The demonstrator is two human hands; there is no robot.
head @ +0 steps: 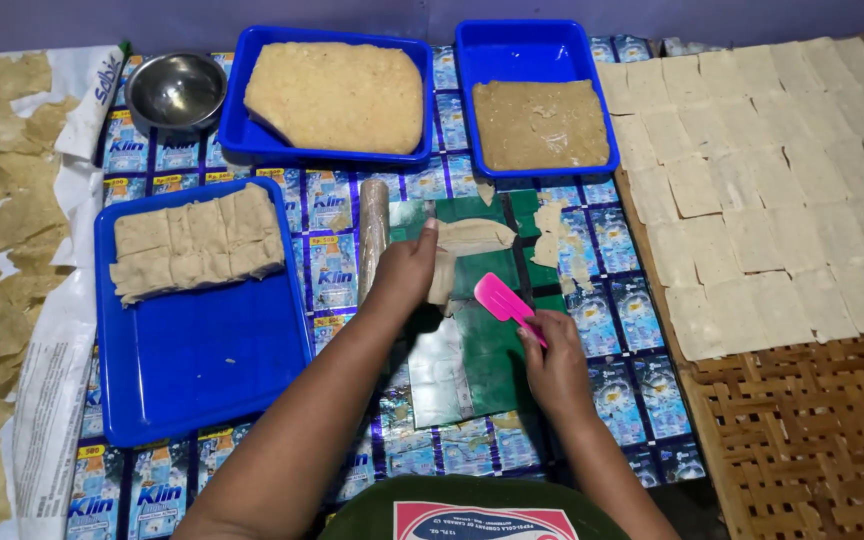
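My left hand (404, 272) pinches a thin beige dough sheet (467, 243) and lifts its edge off a green plastic sheet (482, 340). My right hand (556, 362) grips a pink scraper (505, 303), its blade pointing up-left toward the dough. A plastic-wrapped rolling pin (373, 232) lies just left of my left hand. Dough scraps (555, 238) lie on the green sheet's right side.
A blue tray (202, 370) at left holds cut dough squares (197, 243). Two blue trays at the back hold a pale dough slab (337, 96) and a brown one (540, 124). A steel bowl (177, 90) sits back left. Dough squares (772, 200) cover a woven mat (812, 440) at right.
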